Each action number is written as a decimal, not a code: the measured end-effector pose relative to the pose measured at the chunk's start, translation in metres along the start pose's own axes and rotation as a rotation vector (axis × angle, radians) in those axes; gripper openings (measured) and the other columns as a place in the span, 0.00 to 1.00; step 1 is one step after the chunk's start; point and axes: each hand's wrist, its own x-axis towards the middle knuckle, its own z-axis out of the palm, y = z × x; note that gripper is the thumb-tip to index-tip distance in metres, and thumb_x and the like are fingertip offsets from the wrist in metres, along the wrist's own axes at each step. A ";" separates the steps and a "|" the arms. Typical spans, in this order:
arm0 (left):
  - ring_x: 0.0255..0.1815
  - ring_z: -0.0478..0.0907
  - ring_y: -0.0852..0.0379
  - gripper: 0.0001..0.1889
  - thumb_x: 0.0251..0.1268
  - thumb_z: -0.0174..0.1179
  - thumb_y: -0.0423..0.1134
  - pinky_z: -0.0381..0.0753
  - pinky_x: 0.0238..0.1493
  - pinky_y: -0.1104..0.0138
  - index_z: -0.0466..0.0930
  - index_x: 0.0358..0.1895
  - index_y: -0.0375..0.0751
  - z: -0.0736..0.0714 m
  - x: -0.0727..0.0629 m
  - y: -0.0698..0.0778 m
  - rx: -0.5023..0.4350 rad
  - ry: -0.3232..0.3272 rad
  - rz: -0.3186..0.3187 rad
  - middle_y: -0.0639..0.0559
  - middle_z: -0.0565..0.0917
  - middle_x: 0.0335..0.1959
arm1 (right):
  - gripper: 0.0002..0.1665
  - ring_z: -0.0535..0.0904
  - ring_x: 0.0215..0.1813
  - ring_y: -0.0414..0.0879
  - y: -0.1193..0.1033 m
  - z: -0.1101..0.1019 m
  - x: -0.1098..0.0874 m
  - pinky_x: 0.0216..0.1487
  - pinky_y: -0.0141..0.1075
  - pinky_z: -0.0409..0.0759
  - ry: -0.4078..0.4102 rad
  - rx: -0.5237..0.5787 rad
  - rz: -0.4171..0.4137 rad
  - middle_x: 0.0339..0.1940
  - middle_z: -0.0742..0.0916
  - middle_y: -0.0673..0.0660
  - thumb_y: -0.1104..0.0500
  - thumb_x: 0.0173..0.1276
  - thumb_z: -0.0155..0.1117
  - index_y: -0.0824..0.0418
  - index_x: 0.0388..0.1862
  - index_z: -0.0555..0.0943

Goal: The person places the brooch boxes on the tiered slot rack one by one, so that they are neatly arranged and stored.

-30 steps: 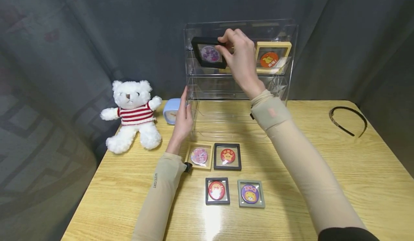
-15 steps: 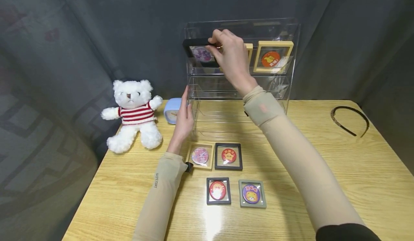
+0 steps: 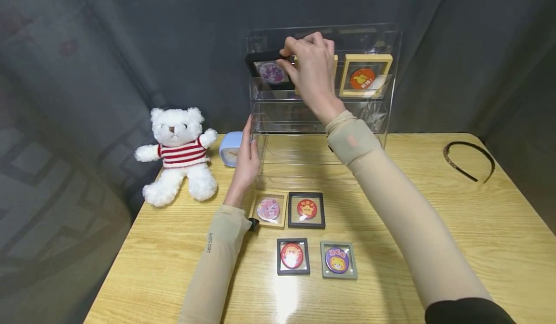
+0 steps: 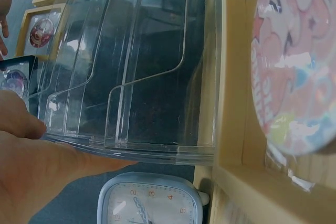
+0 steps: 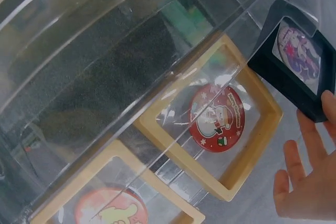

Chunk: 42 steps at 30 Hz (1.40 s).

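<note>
High on the left of a clear acrylic display rack (image 3: 321,116), my right hand (image 3: 313,73) pinches the top edge of a black display frame (image 3: 270,71) with a purple round badge inside. In the right wrist view this black frame (image 5: 299,56) stands beside a yellow frame (image 5: 210,119) with a red badge. Another yellow frame (image 3: 366,75), with an orange thumbs-up badge, is at the rack's upper right. My left hand (image 3: 245,167) rests against the rack's left side, fingers straight; in the left wrist view its thumb (image 4: 23,121) is near the rack's edge.
Before the rack lie a pale yellow frame (image 3: 278,222), a black frame (image 3: 306,224), a smaller dark frame (image 3: 293,271) and a grey-green frame (image 3: 339,275). A white teddy bear (image 3: 180,140) and blue clock (image 3: 229,149) stand left. A headband (image 3: 468,145) lies right.
My right hand has moved left with the black frame, lowering it behind the top tier's clear front lip; its other fingers have since lifted slightly. The left hand has stayed at the rack's side.
</note>
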 end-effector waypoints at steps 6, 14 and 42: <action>0.88 0.45 0.48 0.32 0.90 0.34 0.29 0.50 0.85 0.57 0.41 0.90 0.42 -0.001 0.000 -0.001 -0.008 -0.003 0.002 0.44 0.47 0.89 | 0.13 0.78 0.60 0.55 -0.001 0.001 0.002 0.73 0.47 0.64 0.021 0.002 -0.006 0.49 0.94 0.50 0.49 0.78 0.71 0.57 0.45 0.91; 0.88 0.44 0.48 0.32 0.90 0.34 0.29 0.50 0.85 0.58 0.40 0.90 0.43 -0.003 -0.001 0.000 -0.009 -0.002 -0.004 0.44 0.46 0.89 | 0.14 0.77 0.62 0.55 0.003 0.005 -0.002 0.72 0.49 0.63 -0.006 0.002 0.005 0.47 0.94 0.51 0.48 0.78 0.70 0.57 0.45 0.92; 0.82 0.58 0.41 0.32 0.89 0.34 0.27 0.59 0.82 0.55 0.40 0.89 0.40 -0.005 -0.002 -0.002 -0.010 0.004 0.000 0.43 0.46 0.89 | 0.16 0.77 0.65 0.58 0.013 0.008 -0.011 0.72 0.52 0.67 -0.050 -0.066 -0.039 0.49 0.92 0.56 0.49 0.80 0.69 0.57 0.55 0.90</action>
